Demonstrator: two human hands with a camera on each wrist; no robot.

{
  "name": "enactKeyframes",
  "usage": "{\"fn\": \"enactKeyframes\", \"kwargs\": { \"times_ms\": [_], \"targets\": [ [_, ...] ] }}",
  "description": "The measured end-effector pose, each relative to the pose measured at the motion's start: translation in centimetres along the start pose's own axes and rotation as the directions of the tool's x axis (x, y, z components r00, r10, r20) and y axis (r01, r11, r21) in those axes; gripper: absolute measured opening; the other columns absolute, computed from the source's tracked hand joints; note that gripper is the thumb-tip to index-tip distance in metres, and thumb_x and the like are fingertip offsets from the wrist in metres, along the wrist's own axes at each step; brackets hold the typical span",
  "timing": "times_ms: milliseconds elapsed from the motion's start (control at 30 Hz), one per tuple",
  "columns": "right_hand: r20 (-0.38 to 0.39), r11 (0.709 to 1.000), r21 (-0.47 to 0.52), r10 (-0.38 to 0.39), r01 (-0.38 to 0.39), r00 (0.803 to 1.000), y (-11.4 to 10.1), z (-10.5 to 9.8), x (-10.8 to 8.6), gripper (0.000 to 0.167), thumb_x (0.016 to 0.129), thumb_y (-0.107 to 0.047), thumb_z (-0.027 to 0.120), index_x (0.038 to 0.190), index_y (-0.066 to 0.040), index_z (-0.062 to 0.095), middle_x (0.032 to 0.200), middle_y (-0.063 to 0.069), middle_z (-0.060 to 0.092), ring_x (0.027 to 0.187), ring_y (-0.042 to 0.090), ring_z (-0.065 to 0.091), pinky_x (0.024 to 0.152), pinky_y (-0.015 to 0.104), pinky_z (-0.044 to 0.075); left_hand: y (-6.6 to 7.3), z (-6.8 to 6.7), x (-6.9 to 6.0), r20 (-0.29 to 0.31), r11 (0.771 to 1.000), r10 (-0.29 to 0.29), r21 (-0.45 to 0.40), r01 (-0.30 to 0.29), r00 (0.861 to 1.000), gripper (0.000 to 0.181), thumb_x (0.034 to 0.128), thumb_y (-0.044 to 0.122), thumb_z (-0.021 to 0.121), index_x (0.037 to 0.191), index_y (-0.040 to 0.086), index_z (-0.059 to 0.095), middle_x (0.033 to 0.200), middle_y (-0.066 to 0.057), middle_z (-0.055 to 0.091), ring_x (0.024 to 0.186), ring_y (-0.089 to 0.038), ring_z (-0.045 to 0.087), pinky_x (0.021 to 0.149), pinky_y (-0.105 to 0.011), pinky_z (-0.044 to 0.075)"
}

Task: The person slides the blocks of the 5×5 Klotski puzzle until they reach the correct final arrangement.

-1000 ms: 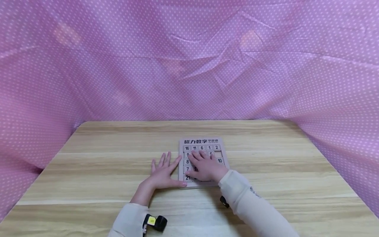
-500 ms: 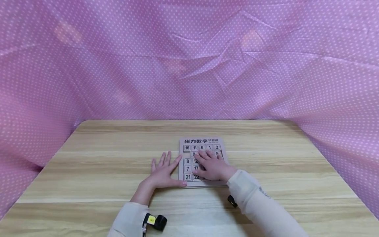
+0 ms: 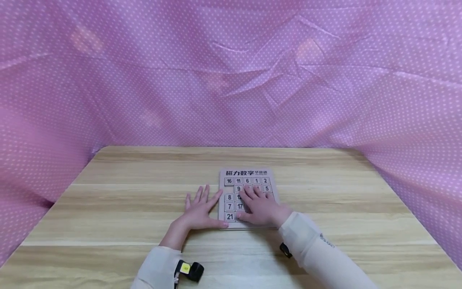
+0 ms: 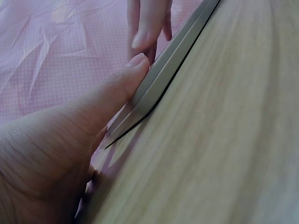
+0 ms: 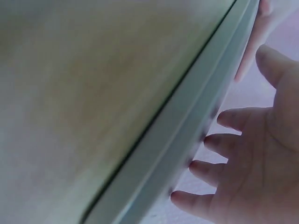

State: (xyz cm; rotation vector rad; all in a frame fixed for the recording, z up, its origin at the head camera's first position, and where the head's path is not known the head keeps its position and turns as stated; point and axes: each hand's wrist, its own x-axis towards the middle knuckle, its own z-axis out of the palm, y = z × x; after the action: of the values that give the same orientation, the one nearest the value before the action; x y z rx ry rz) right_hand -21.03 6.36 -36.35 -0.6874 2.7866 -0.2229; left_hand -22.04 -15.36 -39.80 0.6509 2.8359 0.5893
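A pale sliding number puzzle lies flat on the table, dark numerals on its square tiles. My left hand is spread beside its left edge, the thumb on the lower left corner and the index fingertip at the side. In the left wrist view that thumb lies against the frame's edge. Over the tiles, my right hand has its fingers spread, fingertips at the second row; it hides several tiles. The second row shows a gap at its left end, left of tile 9. Tile 5 sits at the right end.
The wooden table stretches to both sides of the puzzle. Pink dotted cloth hangs behind the table and along its sides. A small black camera is strapped to the left wrist, another to the right.
The second row of tiles has slid right by one place, so its gap went from the right end to the left. My right hand moved right with it; the left hand stayed put.
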Motion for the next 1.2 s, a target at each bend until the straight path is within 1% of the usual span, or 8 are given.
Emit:
{"fn": "enactKeyframes", "kwargs": {
  "times_ms": [167, 333, 467, 633, 833, 933, 1200],
  "targets": [
    [0.036, 0.995, -0.034, -0.088, 0.089, 0.995, -1.7, 0.1, -1.4, 0.074, 0.082, -0.060, 0.034, 0.138, -0.014, 0.021, 0.142, 0.006, 0.011, 0.126, 0.032, 0.010, 0.094, 0.057, 0.014, -0.2, 0.1, 0.0, -0.003, 1.000, -0.002, 0.008, 0.002, 1.000, 0.102, 0.0551, 0.076, 0.051, 0.138, 0.029, 0.015, 0.141, -0.017, 0.000, 0.127, -0.032, -0.007, 0.093, -0.056, -0.011],
    [0.055, 0.979, -0.081, -0.181, 0.186, 0.982, -3.1, 0.4, -2.9, 0.071, 0.082, -0.059, 0.033, 0.138, -0.017, 0.022, 0.142, 0.003, 0.012, 0.127, 0.029, 0.009, 0.095, 0.056, 0.013, -0.3, 0.1, 0.0, -0.002, 1.000, -0.009, 0.015, 0.009, 1.000, 0.102, 0.0552, 0.077, 0.050, 0.138, 0.029, 0.014, 0.141, -0.017, -0.001, 0.126, -0.032, -0.008, 0.093, -0.056, -0.012],
    [0.060, 0.969, -0.096, -0.222, 0.227, 0.973, -3.4, 0.8, -3.6, 0.072, 0.081, -0.061, 0.033, 0.137, -0.018, 0.024, 0.142, 0.002, 0.013, 0.127, 0.029, 0.009, 0.094, 0.057, 0.012, -0.2, 0.0, 0.0, -0.003, 1.000, -0.008, 0.020, 0.008, 1.000, 0.103, 0.0552, 0.077, 0.050, 0.138, 0.029, 0.014, 0.141, -0.018, -0.001, 0.126, -0.032, -0.008, 0.093, -0.056, -0.011],
    [0.047, 0.969, -0.083, -0.229, 0.232, 0.972, -3.2, 1.0, -3.6, 0.073, 0.081, -0.061, 0.034, 0.137, -0.016, 0.024, 0.142, 0.002, 0.013, 0.127, 0.029, 0.008, 0.094, 0.057, 0.011, 0.0, -0.1, 0.1, -0.002, 1.000, -0.011, 0.028, 0.011, 1.000, 0.103, 0.0552, 0.077, 0.050, 0.138, 0.028, 0.014, 0.141, -0.017, -0.002, 0.126, -0.032, -0.007, 0.093, -0.056, -0.011],
    [0.045, 0.973, -0.085, -0.212, 0.215, 0.976, -2.9, 0.9, -3.0, 0.072, 0.081, -0.060, 0.035, 0.137, -0.015, 0.024, 0.142, 0.004, 0.013, 0.127, 0.030, 0.010, 0.095, 0.057, 0.010, 0.1, 0.2, 0.2, 0.001, 1.000, -0.010, 0.017, 0.010, 1.000, 0.102, 0.0557, 0.076, 0.051, 0.138, 0.029, 0.014, 0.141, -0.017, -0.002, 0.126, -0.032, -0.008, 0.093, -0.056, -0.011],
    [0.046, 0.975, -0.083, -0.203, 0.206, 0.978, -2.8, 0.9, -2.7, 0.073, 0.081, -0.060, 0.036, 0.137, -0.015, 0.024, 0.142, 0.004, 0.013, 0.127, 0.030, 0.010, 0.095, 0.057, 0.010, 0.2, 0.3, 0.2, -0.008, 1.000, -0.003, 0.019, 0.003, 1.000, 0.102, 0.0558, 0.076, 0.051, 0.138, 0.029, 0.014, 0.141, -0.018, 0.000, 0.126, -0.033, -0.007, 0.092, -0.057, -0.010],
    [0.047, 0.981, -0.050, -0.187, 0.190, 0.981, -2.6, 0.9, -2.0, 0.072, 0.082, -0.058, 0.038, 0.137, -0.015, 0.024, 0.142, 0.004, 0.012, 0.127, 0.030, 0.009, 0.095, 0.057, 0.010, 0.3, 0.4, 0.1, -0.002, 1.000, -0.013, 0.019, 0.013, 1.000, 0.102, 0.0554, 0.077, 0.050, 0.138, 0.030, 0.013, 0.141, -0.017, -0.001, 0.127, -0.032, -0.007, 0.093, -0.056, -0.011]
  ]
}}
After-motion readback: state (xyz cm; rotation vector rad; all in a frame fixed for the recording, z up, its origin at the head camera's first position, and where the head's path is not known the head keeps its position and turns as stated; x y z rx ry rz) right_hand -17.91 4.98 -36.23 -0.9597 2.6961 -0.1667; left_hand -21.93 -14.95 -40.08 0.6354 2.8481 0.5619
